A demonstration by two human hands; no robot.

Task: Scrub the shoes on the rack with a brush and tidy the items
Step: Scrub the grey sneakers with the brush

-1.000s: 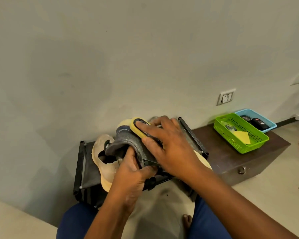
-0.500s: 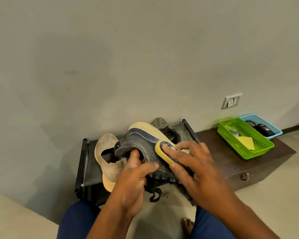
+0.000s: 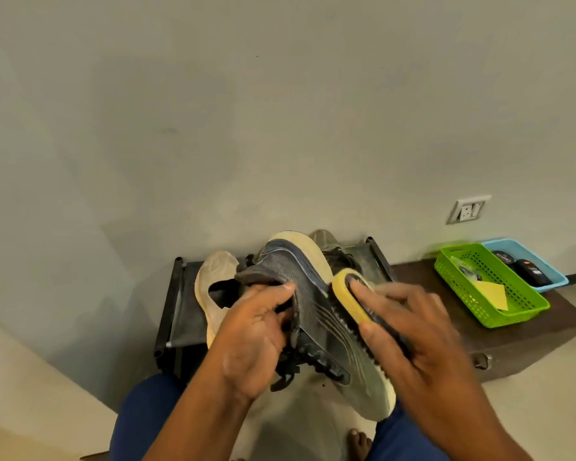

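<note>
Wall (image 3: 280, 111): plain grey, filling the upper frame; a white socket plate (image 3: 468, 209) sits low on it at the right
Chest (image 3: 499, 334): dark brown, low, against the wall to the right of the rack; a metal latch on its front face
Rack (image 3: 177, 314): black frame with a dark fabric shelf, standing on the floor against the wall
Grey shoe (image 3: 316, 314): held in the air in front of the rack, tilted, pale sole turned to the right, laces hanging below
Beige shoe (image 3: 213, 294): lying on the rack shelf, just left of and behind the grey shoe; another shoe behind is mostly hidden
Green basket (image 3: 486, 324): on the chest top, holding a yellow sheet (image 3: 491, 294) and a small item too unclear to name
Blue tray (image 3: 546, 284): touching the green basket's far side; two dark objects lie in it
Left hand (image 3: 250, 344): grip curled round the grey shoe's collar, thumb on the outside
Right hand (image 3: 423, 344): grip wrapped over the brush, fingers along its back
Brush (image 3: 350, 297): yellow-backed, dark bristles pressed against the grey shoe's side near the sole
</note>
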